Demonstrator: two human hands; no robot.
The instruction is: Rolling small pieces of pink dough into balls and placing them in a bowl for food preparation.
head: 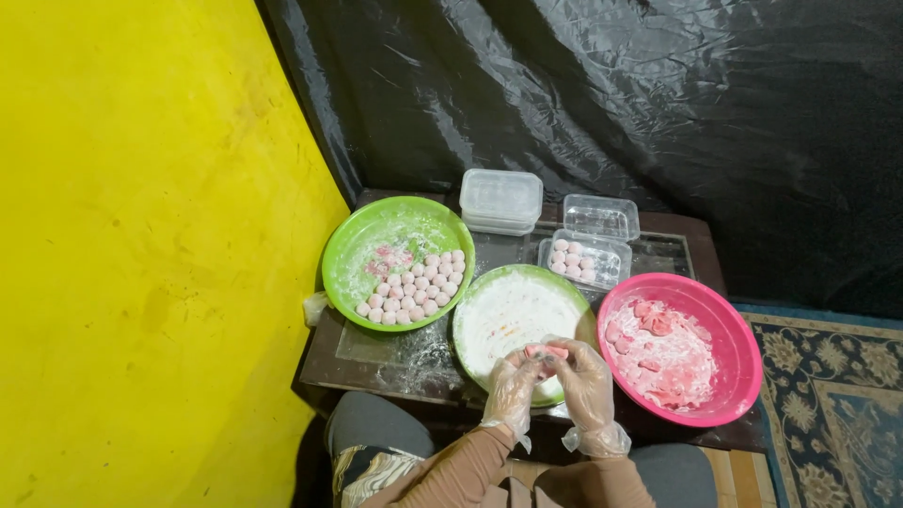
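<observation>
Head view: we see left hand (511, 386) and right hand (585, 376), both in clear gloves, fingers closed on a pink dough piece (546, 352) over the floured green plate (467, 320). Its long axis runs left-right between the fingertips. Pink basin (743, 357) sits just right.

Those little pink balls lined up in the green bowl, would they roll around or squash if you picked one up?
The pink balls look round, so a nudge would probably roll them. They seem soft: the gloved left hand and right hand are shaping a similar pink piece. White powder coats the green bowl, so they likely feel dry, not sticky.
</observation>
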